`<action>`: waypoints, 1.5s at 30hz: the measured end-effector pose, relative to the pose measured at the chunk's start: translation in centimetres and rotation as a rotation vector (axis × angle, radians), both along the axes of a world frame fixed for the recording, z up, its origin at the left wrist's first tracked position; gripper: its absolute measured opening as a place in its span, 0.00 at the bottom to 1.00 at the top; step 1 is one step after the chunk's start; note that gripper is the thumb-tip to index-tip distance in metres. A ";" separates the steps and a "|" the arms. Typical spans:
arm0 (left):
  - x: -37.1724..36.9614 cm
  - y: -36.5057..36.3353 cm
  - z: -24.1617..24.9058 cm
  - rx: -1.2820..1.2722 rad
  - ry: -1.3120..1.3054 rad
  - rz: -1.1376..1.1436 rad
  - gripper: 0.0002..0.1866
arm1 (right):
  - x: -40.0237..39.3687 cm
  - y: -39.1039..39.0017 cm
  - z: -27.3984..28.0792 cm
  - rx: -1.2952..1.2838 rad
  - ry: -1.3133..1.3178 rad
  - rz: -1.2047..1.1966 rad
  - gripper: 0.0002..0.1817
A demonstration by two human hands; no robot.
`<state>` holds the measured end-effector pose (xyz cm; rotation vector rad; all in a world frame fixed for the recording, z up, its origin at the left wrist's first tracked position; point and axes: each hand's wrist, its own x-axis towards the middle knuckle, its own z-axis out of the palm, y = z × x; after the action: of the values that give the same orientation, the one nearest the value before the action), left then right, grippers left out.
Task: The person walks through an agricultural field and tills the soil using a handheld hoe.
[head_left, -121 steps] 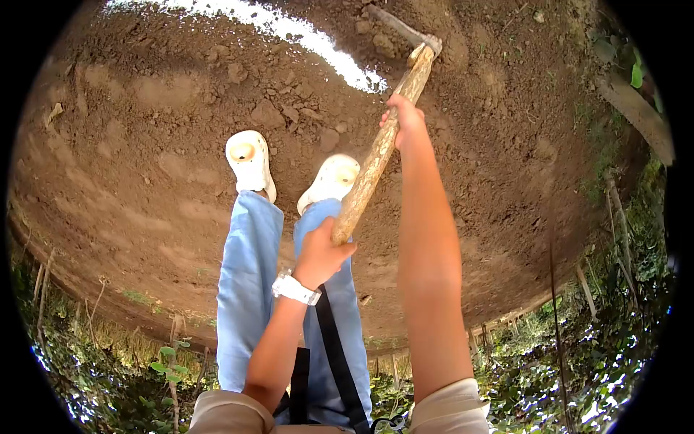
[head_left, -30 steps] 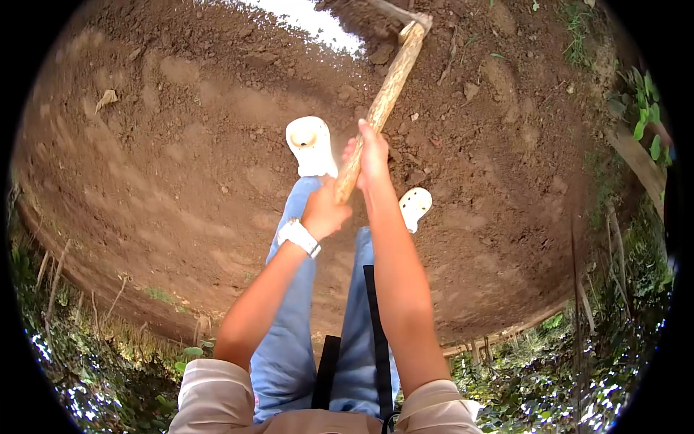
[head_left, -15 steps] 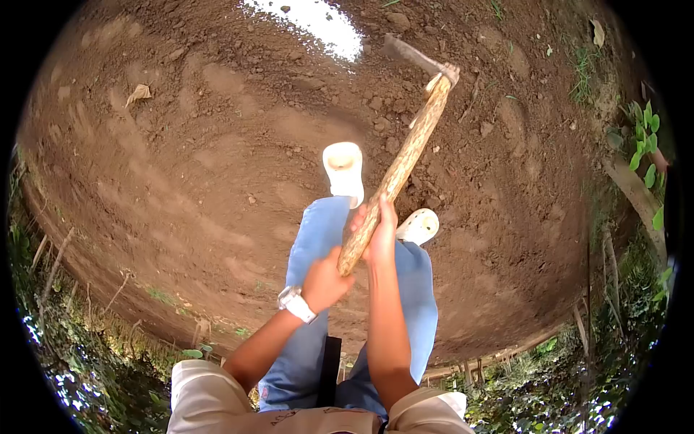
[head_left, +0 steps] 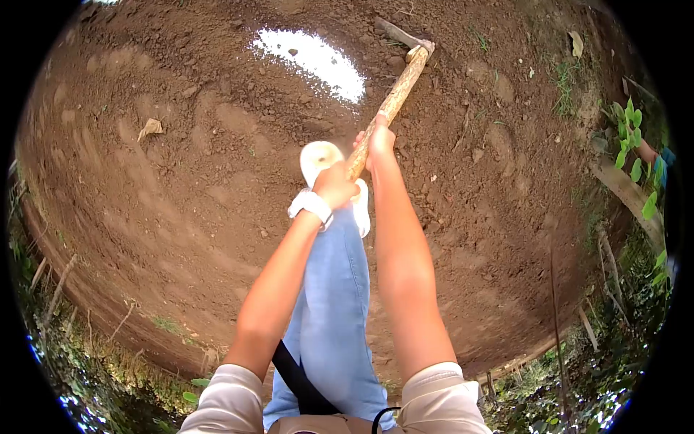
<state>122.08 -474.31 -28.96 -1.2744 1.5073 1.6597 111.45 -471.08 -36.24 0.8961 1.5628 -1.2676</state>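
A hoe with a rough wooden handle (head_left: 397, 96) points away from me, its metal blade (head_left: 399, 32) over the brown soil (head_left: 210, 166) near the top of the view. Around the lower end of the handle, beside the white watch, my left hand (head_left: 335, 186) is closed. My right hand (head_left: 379, 143) grips the handle a little farther up. Left of the hoe, a bright white patch (head_left: 318, 64) lies on the soil. Under my hands are my light-coloured shoes (head_left: 318, 158).
A dry leaf (head_left: 150, 129) lies on the soil at the left. Green leafy stems (head_left: 632, 145) and a pale branch (head_left: 627, 189) stand at the right edge, with part of a person just behind them. Thin stakes and bushes line the lower edges.
Both hands and the hoe have moved forward, away from my body, and my arms are more stretched out. My feet are now closer together, and the white patch appears lower in view.
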 end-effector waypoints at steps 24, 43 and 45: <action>12.2 -10.4 2.5 -0.038 0.077 -0.148 0.17 | 12.7 -8.0 4.2 0.025 -0.009 -0.285 0.22; 21.8 -10.3 4.7 -0.019 -0.001 0.038 0.16 | 21.6 -10.8 6.1 0.087 -0.060 -0.038 0.17; 22.1 -9.4 5.9 -0.033 -0.006 0.061 0.16 | 21.7 -10.9 8.0 0.056 -0.023 0.027 0.16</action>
<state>144.16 -483.68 -23.07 -1.3548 1.5114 1.6741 133.20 -481.96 -28.27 0.9182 1.5940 -1.1958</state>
